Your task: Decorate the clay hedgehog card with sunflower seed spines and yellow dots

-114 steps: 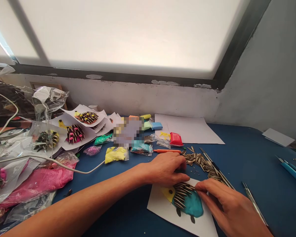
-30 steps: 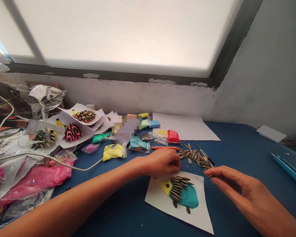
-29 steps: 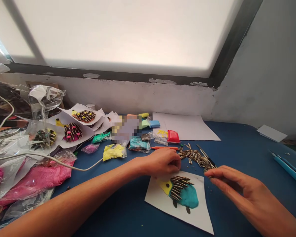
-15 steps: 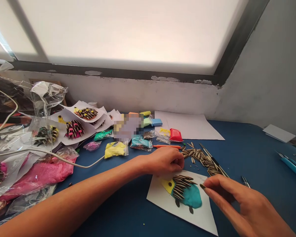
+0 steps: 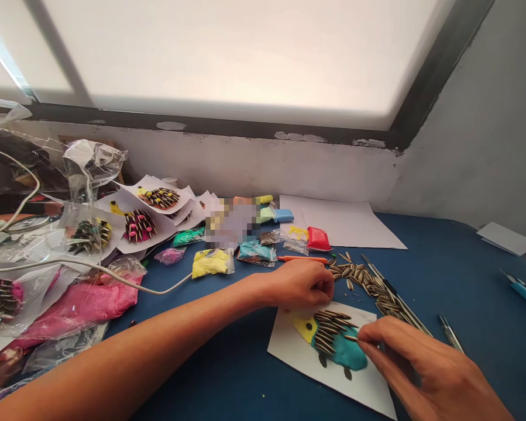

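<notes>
Between the thumb and index finger of my right hand (image 5: pixel 420 362) is a striped sunflower seed (image 5: pixel 351 338), its tip at the teal clay body (image 5: pixel 350 354) of a hedgehog figure. The figure lies on a white card (image 5: pixel 298 359). It has a yellow clay head (image 5: pixel 305 328) with a dark eye, two dark feet, and rows of seeds (image 5: pixel 326 333) over its front half. My left hand (image 5: pixel 304 283) rests at the card's top edge with curled fingers; anything inside them is hidden. A pile of sunflower seeds (image 5: pixel 359 276) lies just beyond the card.
Beside the pile lie a slim metal tool (image 5: pixel 394 295) and a pen (image 5: pixel 451 334). Bagged clay (image 5: pixel 210 262), an orange stick (image 5: pixel 302 258) and white sheets (image 5: pixel 346 219) sit further back. Finished hedgehog cards (image 5: pixel 160 199), plastic bags and a white cable (image 5: pixel 126 279) crowd the left side.
My right hand has moved slightly left and brought the seed from beside the figure onto the teal clay. My left hand stays at the card's top edge. The view has shifted slightly.
</notes>
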The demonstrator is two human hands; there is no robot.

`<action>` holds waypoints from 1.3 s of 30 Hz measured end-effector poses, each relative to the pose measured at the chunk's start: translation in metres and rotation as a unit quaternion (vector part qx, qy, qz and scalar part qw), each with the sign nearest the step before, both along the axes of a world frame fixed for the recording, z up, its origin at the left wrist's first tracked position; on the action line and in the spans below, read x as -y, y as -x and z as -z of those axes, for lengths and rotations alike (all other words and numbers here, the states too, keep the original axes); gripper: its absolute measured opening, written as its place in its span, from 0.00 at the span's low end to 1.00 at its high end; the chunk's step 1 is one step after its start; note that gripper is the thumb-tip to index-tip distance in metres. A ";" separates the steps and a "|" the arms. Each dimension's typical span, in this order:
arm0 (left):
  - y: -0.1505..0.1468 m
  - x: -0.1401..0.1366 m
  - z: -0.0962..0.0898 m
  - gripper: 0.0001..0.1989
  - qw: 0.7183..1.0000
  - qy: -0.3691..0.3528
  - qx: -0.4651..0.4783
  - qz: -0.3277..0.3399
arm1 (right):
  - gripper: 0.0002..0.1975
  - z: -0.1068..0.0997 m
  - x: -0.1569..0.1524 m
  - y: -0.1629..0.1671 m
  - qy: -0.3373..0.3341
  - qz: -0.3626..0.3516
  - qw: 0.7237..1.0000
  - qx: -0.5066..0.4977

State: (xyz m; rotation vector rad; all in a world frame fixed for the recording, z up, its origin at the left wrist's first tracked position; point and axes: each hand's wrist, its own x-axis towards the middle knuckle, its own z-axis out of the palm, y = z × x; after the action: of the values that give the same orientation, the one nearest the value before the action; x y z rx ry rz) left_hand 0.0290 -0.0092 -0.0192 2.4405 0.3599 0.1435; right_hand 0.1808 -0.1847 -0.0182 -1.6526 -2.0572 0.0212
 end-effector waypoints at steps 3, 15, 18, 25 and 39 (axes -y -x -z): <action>0.000 0.000 0.000 0.03 1.000 0.000 0.001 0.004 | 0.06 0.000 -0.002 0.002 -0.007 0.002 1.000 0.011; 0.000 0.000 0.003 0.03 1.000 0.002 0.013 0.009 | 0.08 0.008 -0.004 0.009 -0.016 0.022 0.998 0.052; 0.000 0.000 0.003 0.03 1.000 -0.004 0.016 0.010 | 0.07 0.010 -0.004 0.010 -0.017 0.018 0.998 0.057; 0.000 0.000 0.001 0.04 1.000 0.003 0.010 0.009 | 0.08 0.014 -0.007 0.012 -0.050 0.010 0.995 0.088; -0.001 0.000 0.001 0.03 1.000 -0.008 0.000 0.002 | 0.09 0.017 -0.005 0.014 -0.023 0.014 0.995 0.098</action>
State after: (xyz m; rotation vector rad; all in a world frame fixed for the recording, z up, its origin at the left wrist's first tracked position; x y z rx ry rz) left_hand 0.0301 -0.0090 -0.0203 2.4559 0.3554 0.1443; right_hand 0.1666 -0.1795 -0.0352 -1.7148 -2.1596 -0.2035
